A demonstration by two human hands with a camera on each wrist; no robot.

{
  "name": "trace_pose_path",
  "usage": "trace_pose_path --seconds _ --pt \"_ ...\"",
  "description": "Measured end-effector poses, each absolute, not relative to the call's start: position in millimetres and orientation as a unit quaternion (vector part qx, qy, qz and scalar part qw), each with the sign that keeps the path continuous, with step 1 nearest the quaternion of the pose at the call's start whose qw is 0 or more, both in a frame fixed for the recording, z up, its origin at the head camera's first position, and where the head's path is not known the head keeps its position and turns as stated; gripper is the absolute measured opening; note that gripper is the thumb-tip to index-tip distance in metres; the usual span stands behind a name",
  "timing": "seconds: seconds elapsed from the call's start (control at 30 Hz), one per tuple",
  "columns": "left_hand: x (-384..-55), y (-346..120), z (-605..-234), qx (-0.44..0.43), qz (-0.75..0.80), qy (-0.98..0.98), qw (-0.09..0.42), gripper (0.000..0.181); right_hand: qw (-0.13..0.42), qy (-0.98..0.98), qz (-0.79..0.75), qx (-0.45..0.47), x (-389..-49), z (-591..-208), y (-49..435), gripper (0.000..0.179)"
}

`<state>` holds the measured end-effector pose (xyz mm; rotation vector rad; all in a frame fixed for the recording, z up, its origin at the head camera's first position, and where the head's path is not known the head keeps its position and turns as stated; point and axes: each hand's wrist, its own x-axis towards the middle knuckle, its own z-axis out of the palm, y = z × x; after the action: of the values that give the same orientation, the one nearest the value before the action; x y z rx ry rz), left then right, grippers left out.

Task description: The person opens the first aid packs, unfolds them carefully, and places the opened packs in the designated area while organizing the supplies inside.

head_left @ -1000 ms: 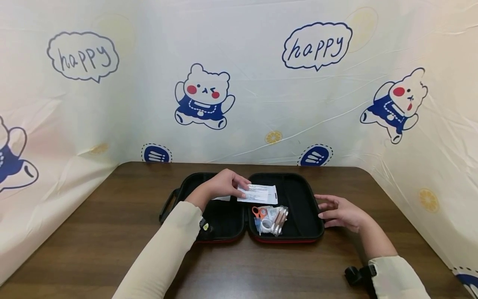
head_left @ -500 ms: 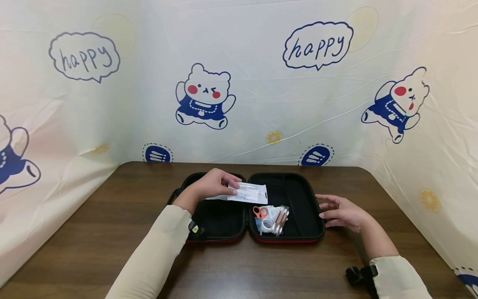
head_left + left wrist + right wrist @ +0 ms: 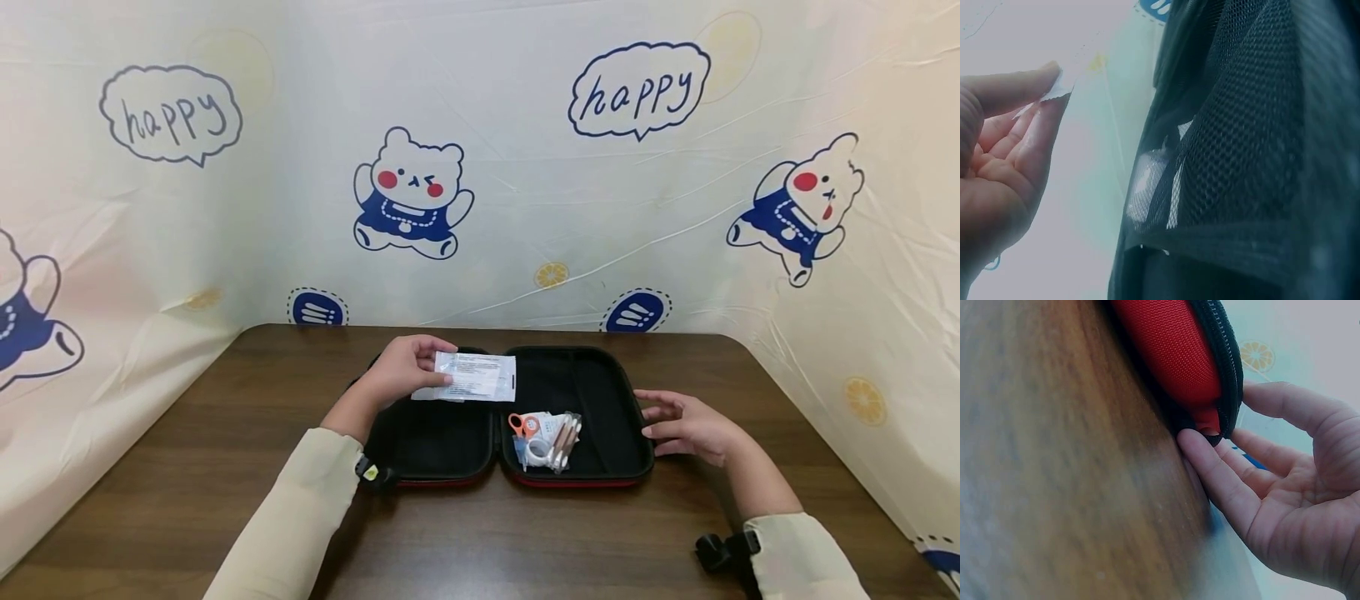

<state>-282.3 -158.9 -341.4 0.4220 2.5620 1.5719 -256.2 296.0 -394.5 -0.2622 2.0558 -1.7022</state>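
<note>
A zip case (image 3: 600, 375), black inside and red outside, lies spread open like a book on the table. My left hand (image 3: 397, 367) pinches a flat white printed packet (image 3: 480, 377) between thumb and fingers, over the back of the left half. In the left wrist view the packet's jagged edge (image 3: 1059, 87) shows at the fingertips. My right hand (image 3: 686, 429) touches the case's right side with its fingertips at the zip edge (image 3: 1229, 375). Orange-handled scissors (image 3: 522, 425), a white tape roll (image 3: 537, 452) and a bag of cotton swabs (image 3: 562, 442) lie in the right half.
The left half has a black mesh pocket (image 3: 1241, 125) with white items (image 3: 1147, 184) behind the mesh. Wooden table (image 3: 525, 533) surrounds the case. A printed curtain (image 3: 510, 167) hangs behind and at both sides.
My left hand has moved left with the packet, from over the hinge to over the left half, and the packet is now tilted up more toward the camera. The right hand has stayed put.
</note>
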Motion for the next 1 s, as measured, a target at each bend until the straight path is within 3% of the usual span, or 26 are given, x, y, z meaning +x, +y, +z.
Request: trace_pose_path --seconds 0.6,1.0 --pt "-272 -193 -347 0.106 0.587 0.802 0.021 0.05 0.228 0.746 -0.619 -0.094 -257 -395 298 0.077" --pt "-263 -217 -348 0.075 0.569 0.818 0.029 0.057 0.228 0.747 -0.617 -0.096 -258 -396 299 0.077"
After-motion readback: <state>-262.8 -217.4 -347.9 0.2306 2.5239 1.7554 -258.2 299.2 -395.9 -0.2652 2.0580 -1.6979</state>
